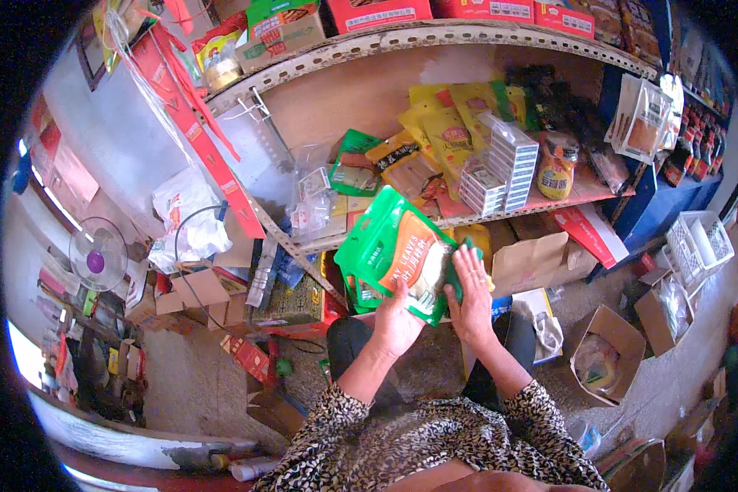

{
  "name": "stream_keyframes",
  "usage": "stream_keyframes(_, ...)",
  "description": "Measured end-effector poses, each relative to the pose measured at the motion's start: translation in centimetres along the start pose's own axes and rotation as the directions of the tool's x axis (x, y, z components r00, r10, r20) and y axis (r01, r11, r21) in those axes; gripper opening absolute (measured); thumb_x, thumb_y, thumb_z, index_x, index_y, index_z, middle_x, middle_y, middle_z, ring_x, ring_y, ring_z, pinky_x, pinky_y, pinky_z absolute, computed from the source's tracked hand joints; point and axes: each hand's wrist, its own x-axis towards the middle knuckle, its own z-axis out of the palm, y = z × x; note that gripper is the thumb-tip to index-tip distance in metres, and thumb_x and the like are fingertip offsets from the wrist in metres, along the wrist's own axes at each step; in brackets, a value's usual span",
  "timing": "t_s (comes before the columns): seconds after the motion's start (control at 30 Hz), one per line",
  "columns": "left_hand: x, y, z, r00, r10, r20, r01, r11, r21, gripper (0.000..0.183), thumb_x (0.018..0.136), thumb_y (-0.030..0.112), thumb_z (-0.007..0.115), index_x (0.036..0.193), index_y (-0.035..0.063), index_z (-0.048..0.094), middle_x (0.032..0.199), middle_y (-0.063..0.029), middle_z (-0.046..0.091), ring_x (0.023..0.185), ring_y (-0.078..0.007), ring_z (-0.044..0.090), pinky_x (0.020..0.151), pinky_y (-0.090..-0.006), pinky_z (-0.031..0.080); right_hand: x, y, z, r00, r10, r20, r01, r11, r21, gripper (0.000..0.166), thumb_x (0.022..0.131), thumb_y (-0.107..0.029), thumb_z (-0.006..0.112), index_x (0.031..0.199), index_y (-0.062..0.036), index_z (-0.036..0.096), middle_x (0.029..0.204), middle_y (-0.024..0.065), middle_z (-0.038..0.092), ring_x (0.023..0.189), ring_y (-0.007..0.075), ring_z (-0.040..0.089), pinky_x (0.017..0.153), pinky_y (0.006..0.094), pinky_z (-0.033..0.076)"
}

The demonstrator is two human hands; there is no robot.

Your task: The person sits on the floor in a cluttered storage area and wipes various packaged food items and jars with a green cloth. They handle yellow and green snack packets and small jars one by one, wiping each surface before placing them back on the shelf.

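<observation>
My left hand [400, 321] holds a green-and-orange food pouch [400, 246] by its lower edge, thumb on the front. The pouch is tilted, and its clear window shows pale dried contents. At its right edge, my right hand [472, 292] has a dark green cloth [456, 270] under its fingers and thumb. The fingers lie nearly straight, and much of the cloth is hidden beneath them. More green pouches [366, 294] show behind and below the held one, at knee height in front of me.
A metal shelf [430, 227] ahead carries yellow pouches [446, 132], stacked small white boxes [510, 163] and a jar [557, 166]. Open cardboard boxes [628, 363] stand on the floor at right. At left are a fan [98, 255], a dark cable [177, 237] and a white plastic bag [187, 215].
</observation>
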Motion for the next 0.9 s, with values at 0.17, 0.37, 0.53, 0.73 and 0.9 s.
stream_keyframes(0.17,0.4,0.7,-0.6,0.952,-0.031,-0.303,0.095,0.975,0.2,0.051,0.095,0.044,0.056,0.129,0.0067,0.05,0.125,-0.0062,0.058,0.113,-0.0202,0.056,0.099,-0.0387,0.044,-3.5,-4.6,1.4,0.945,-0.231,0.232,0.203,0.969,0.14,0.071,0.074,-0.007,0.069,0.14,-0.0035,0.041,0.148,0.0202,0.037,0.139,0.0367,0.032,0.116,0.0503,0.022)
stream_keyframes(0.37,0.8,2.7,-0.2,0.994,0.106,-0.011,-0.106,0.993,0.042,0.055,0.095,0.039,0.055,0.137,0.005,0.042,0.137,-0.0106,0.051,0.124,-0.0298,0.051,0.105,-0.048,0.04,-3.7,3.5,1.4,0.963,-0.252,0.099,0.251,0.968,0.022,0.078,0.062,0.012,0.056,0.138,-0.0025,0.044,0.145,0.0213,0.041,0.134,0.0389,0.04,0.113,0.0453,0.03)
stream_keyframes(0.53,0.8,4.5,-1.7,0.99,0.1,-0.099,-0.088,0.988,0.125,0.052,0.091,0.025,0.064,0.134,0.0039,0.045,0.134,-0.0108,0.054,0.123,-0.0294,0.052,0.106,-0.0482,0.04,-1.1,10.4,-1.0,0.785,0.617,-0.06,-0.424,0.605,0.675,0.041,0.099,-0.031,0.051,0.122,0.0011,0.059,0.097,0.0059,0.062,0.094,0.0156,0.056,0.09,0.0314,0.045)
stream_keyframes(0.73,1.1,3.9,-2.4,0.994,0.036,-0.099,0.016,0.881,0.474,0.054,0.081,-0.002,0.064,0.133,0.0045,0.048,0.127,-0.0072,0.058,0.114,-0.022,0.058,0.097,-0.039,0.047,2.5,0.8,-4.4,0.943,0.237,-0.235,-0.076,0.838,0.54,0.051,0.095,-0.026,0.055,0.139,-0.0025,0.045,0.14,0.0139,0.049,0.127,0.0252,0.046,0.106,0.0364,0.036)
stream_keyframes(0.9,0.7,3.5,-7.2,0.935,-0.128,0.331,-0.309,0.163,0.937,0.065,0.089,0.015,0.064,0.146,0.0122,0.034,0.151,-0.0112,0.034,0.135,-0.0262,0.038,0.11,-0.041,0.034,1.5,-6.7,-1.3,0.803,-0.482,0.349,0.47,0.874,0.125,0.075,0.082,-0.031,0.067,0.146,-0.0107,0.035,0.152,0.0109,0.034,0.143,0.0305,0.025,0.116,0.0541,0.015)
